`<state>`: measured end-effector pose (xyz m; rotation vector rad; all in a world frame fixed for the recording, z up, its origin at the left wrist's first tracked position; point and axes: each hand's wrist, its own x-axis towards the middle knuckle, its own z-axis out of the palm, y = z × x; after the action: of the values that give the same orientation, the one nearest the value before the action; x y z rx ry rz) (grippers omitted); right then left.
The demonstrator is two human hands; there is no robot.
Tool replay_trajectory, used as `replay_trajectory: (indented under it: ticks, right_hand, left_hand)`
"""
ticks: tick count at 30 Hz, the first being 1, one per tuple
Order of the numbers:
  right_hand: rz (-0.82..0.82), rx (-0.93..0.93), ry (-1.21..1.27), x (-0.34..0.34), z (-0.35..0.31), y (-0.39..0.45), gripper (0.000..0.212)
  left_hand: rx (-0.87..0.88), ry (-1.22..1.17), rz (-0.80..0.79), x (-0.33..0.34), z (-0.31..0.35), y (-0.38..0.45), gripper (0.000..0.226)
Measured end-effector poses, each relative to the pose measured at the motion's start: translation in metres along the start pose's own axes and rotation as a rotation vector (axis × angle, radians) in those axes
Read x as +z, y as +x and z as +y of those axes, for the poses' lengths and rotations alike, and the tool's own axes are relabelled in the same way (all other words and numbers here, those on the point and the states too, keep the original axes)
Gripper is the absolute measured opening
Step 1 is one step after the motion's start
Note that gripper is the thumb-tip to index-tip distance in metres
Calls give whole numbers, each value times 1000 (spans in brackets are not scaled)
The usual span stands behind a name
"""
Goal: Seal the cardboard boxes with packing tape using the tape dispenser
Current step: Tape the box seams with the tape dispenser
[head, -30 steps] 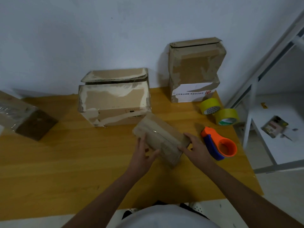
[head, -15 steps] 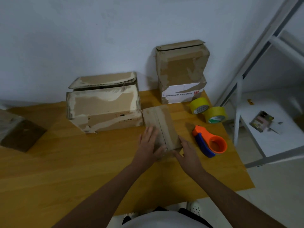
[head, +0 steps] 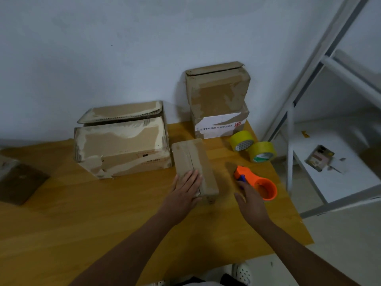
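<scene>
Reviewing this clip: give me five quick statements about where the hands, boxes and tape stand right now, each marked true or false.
1. The left hand lies flat on the small box. True.
2. The right hand has lifted the orange tape dispenser off the table. False: the dispenser lies on the table, the hand just reaching its handle.
3. Two yellow tape rolls sit beside the stacked boxes. True.
4. The small box stands on the large box. False: it lies on the table beside it.
5. The large box's flap is taped shut. False: it gapes open.
</scene>
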<state>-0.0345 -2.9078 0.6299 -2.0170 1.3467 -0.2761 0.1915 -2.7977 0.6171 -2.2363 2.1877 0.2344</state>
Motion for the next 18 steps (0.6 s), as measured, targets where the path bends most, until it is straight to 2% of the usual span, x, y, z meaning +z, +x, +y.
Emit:
replay_trajectory:
  ticks: [3, 5, 10, 13, 15, 18]
  right_hand:
    - [91, 35, -181, -9, 16, 11, 45]
    - [102, 86, -206, -10, 22, 18, 46]
    - [-84, 115, -345, 2, 31, 32, 65]
    - [-21, 226, -394, 8, 35, 34, 76]
    - [36, 248, -462, 7, 41, 33, 75]
    - [69, 235, -425, 7, 51, 32, 72]
  left_hand:
    - [3, -23, -8, -4, 0, 2, 69]
    - [11, -43, -5, -5, -1, 1, 67]
    - [25, -97, -26, -11, -3, -4, 67]
    - [22, -89, -45, -13, -3, -4, 67]
    - [20, -88, -67, -13, -2, -2, 67]
    - [21, -86, -73, -12, -1, -1, 67]
